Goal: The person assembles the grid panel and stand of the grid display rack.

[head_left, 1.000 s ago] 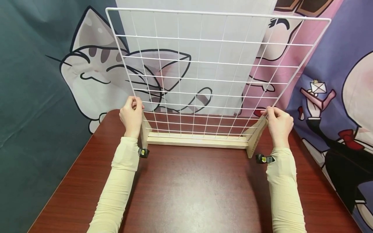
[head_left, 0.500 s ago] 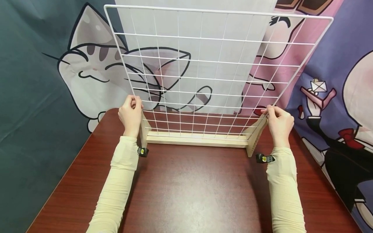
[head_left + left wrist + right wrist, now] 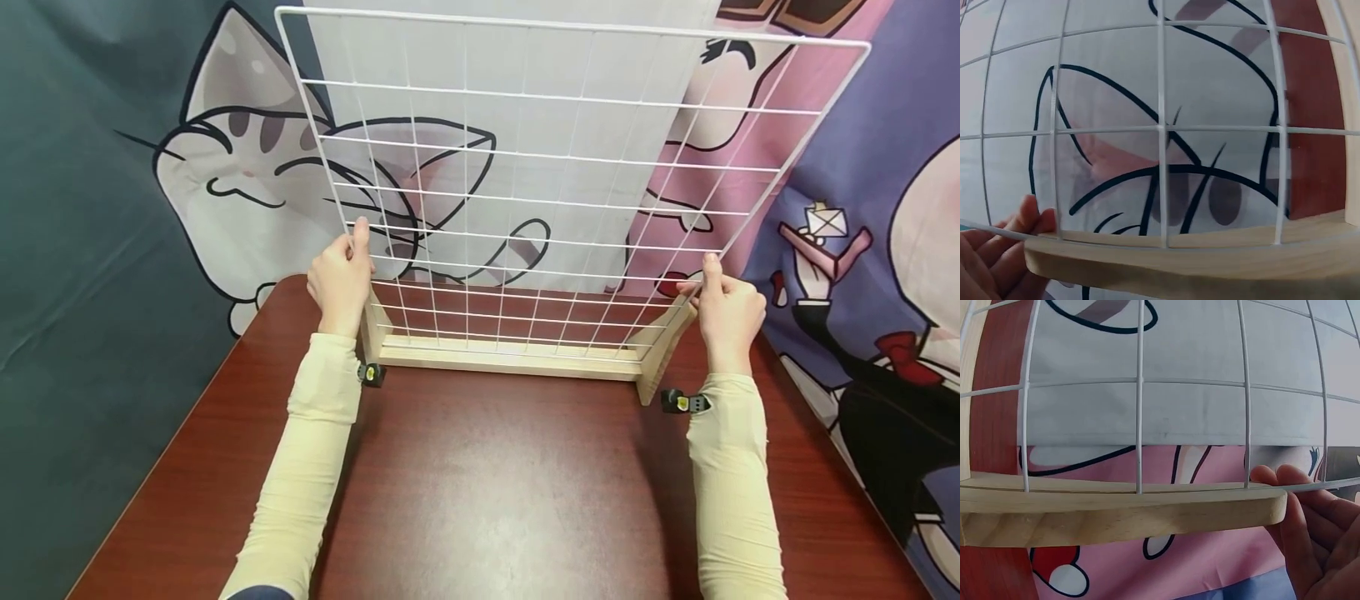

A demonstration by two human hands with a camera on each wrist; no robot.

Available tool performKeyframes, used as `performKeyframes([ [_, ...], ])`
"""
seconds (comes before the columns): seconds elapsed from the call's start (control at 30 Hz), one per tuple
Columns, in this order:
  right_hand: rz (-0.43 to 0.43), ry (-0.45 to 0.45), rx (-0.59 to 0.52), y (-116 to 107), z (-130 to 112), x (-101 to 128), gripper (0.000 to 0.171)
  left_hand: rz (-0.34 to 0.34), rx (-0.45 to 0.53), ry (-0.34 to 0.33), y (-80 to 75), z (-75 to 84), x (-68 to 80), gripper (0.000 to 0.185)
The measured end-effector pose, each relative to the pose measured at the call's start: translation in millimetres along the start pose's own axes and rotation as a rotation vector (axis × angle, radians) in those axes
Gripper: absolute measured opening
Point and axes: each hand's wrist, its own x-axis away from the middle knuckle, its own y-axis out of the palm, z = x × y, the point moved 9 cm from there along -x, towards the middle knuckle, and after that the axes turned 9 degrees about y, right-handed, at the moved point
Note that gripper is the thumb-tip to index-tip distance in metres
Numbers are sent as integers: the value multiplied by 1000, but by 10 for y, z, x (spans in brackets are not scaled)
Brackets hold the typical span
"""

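A white wire grid panel (image 3: 570,27) stands upright in a pale wooden stand, leaning slightly, its lower edge along the stand's crossbar (image 3: 510,360). My left hand (image 3: 337,283) holds the grid's left edge just above the stand's left side piece (image 3: 372,329), thumb pointing up along the wire. On the opposite edge, my right hand (image 3: 729,317) holds the wire by the top of the right side piece (image 3: 665,354), its thumb also raised. Both wrist views show fingertips (image 3: 1027,215) beside the rounded wooden end; in the right wrist view, fingers (image 3: 1297,540) touch the wood.
The stand rests on a dark red-brown tabletop (image 3: 495,475). Behind it hang a white sheet (image 3: 577,67) and printed cartoon curtains (image 3: 75,208). Dark cameras are strapped at both wrists, the left camera (image 3: 371,374) close to the stand.
Both thumbs have lifted from a pinch to point upward along the wires. The grid's top edge appears slightly higher and farther right in the head view.
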Motion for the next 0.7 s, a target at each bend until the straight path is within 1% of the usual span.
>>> performKeyframes([
  [0.07, -8, 5, 2, -7, 0, 1, 65, -34, -5, -20, 21, 0, -18, 73],
  [0.13, -9, 9, -4, -17, 6, 7, 67, -55, -4, -35, 23, 2, -28, 74],
  [0.23, -2, 22, -15, -23, 9, 14, 70, -65, 7, -53, 12, -4, -31, 75],
  [0.43, 28, 65, -11, -28, 15, 16, 73, -69, 27, -62, 14, -30, -24, 74],
  [0.7, 1, 109, 7, -9, 21, -7, 75, -101, 17, -82, 14, -27, -69, 72],
])
